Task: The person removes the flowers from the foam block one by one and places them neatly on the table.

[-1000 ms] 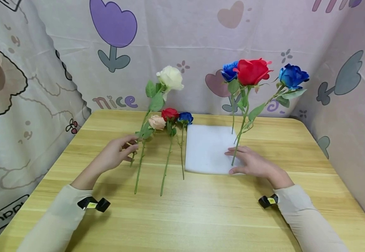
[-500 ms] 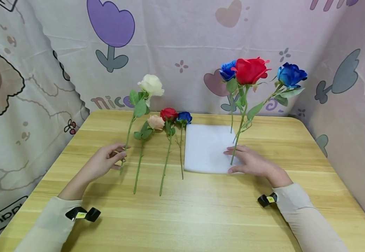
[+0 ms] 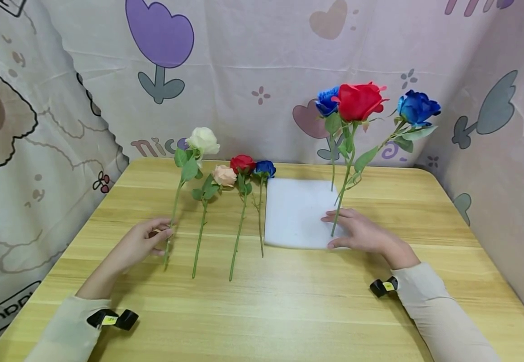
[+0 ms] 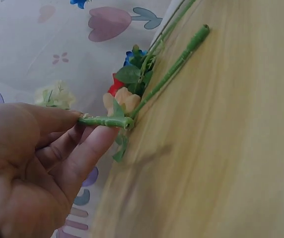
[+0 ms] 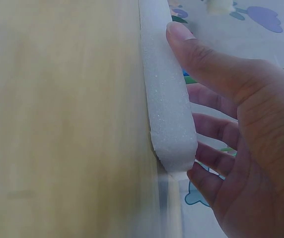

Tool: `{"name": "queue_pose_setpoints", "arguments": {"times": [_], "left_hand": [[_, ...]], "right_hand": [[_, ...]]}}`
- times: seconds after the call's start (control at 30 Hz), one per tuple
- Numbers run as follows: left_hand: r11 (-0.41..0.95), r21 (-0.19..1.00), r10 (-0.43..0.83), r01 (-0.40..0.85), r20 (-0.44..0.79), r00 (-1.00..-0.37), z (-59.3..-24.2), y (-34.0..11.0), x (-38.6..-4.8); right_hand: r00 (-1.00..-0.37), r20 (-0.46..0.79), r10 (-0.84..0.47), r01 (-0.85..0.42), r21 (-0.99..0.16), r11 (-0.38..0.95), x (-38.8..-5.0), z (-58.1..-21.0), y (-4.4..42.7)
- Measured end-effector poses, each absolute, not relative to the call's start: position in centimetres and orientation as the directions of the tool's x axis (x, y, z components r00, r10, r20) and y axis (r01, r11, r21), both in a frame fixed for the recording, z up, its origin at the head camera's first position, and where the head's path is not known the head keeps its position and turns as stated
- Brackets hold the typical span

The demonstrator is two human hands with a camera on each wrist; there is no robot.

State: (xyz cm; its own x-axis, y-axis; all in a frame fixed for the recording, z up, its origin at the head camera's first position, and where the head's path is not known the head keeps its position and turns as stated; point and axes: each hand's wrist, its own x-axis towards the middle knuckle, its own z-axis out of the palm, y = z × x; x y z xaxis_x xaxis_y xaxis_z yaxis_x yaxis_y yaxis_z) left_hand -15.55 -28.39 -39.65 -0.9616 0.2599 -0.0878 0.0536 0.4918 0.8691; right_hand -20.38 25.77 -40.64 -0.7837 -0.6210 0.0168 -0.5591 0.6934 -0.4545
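My left hand point(image 3: 141, 242) pinches the green stem of a white rose point(image 3: 203, 141) between thumb and fingers. The rose stands nearly upright above the table's left part, and the left wrist view shows the cut stem end point(image 4: 127, 122) poking past the fingers. With fingers spread, my right hand point(image 3: 363, 231) rests on the right side of a white foam board point(image 3: 300, 213). In the right wrist view the thumb point(image 5: 181, 32) lies against the board's edge. A big red rose point(image 3: 361, 102) and two blue roses, one at the right point(image 3: 419, 108), stand up from the board.
Left of the board, a peach rose point(image 3: 224, 175), a smaller red rose point(image 3: 242, 164) and a blue rose point(image 3: 265, 169) lie on the wooden table point(image 3: 262, 311), stems toward the person. A printed cloth point(image 3: 252, 60) hangs behind the table.
My left hand has carried the white rose left and lower, away from the peach rose, toward the person. My right hand stays on the foam board.
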Motion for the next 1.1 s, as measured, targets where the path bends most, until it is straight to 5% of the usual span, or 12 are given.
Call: {"name": "queue_pose_setpoints", "arguments": {"times": [1.1], "left_hand": [[0.473,0.877,0.231,-0.081,-0.212,-0.950,-41.6,-29.2,-14.9]], "right_hand": [[-0.785,0.015,-0.619,-0.559,-0.447,0.698,-20.2,-40.7,25.7]]}}
